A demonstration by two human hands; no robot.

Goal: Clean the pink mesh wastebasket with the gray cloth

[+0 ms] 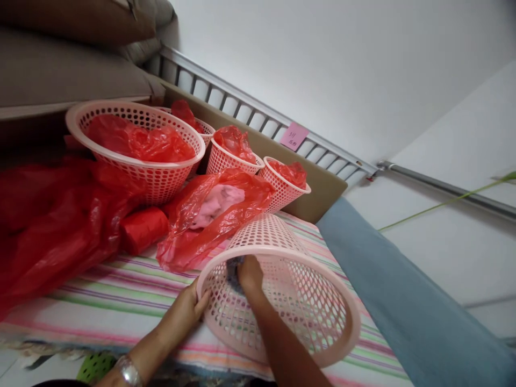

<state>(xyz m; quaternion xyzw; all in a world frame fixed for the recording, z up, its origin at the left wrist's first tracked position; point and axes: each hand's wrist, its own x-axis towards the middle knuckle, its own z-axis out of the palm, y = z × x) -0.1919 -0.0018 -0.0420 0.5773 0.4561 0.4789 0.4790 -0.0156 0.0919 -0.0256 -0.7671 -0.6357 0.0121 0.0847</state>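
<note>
A pink perforated plastic basket [298, 252] lies on its side on the striped cloth [133, 290], its wide mouth turned toward me. My left hand [192, 302] grips the basket's rim at the left, with the thumb inside. Reaching into the basket, my right hand [249, 274] is closed on a dark grey-blue cloth [234, 273] against the inner wall. Just behind the basket lies an open red plastic bag [253, 196] with pink fabric [220, 204] in it.
Several baskets lined with red bags stand behind, among them a large basket [161, 180]. A red roll [144, 230] and a heap of red plastic [60, 231] lie at left. Behind are a metal rail [258, 115] with a pink note [294, 135] and a blue panel [395, 285].
</note>
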